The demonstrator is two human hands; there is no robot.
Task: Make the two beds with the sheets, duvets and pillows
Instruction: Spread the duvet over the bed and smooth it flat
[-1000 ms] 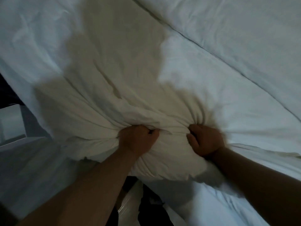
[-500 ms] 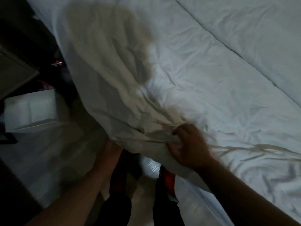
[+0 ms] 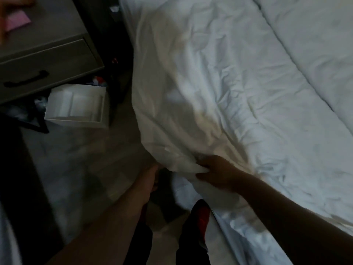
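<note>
Duvet [image 3: 200, 83], white and heavily creased, lies across the near bed and overhangs its left side toward the floor [image 3: 86, 150]. Right hand [image 3: 215, 172] is at the duvet's near hanging edge, thumb and fingers curled around a bunched fold of fabric, gripping it. Left hand [image 3: 152, 172] is low beside the bed, just left of that same edge. Its fingers run out of sight behind the hanging fabric, so I cannot tell whether it holds anything. Both forearms are bare and reach in from the bottom of the view. Second white cover [image 3: 315, 44], smoother, lies alongside at upper right, with a dark seam line between it and the duvet. More white bedding [image 3: 238, 236] hangs down the bed's side below the right forearm. Grey nightstand [image 3: 47, 60] stands at upper left, its drawer front carrying a black handle [image 3: 24, 80]; a pink paper [image 3: 17, 22] lies on top. White open box [image 3: 76, 106] with compartments sits on the floor just in front of the nightstand. Dark trouser legs show at bottom centre, with a red patch [image 3: 202, 217] on the right one. Light is dim and the frame slightly blurred.
</note>
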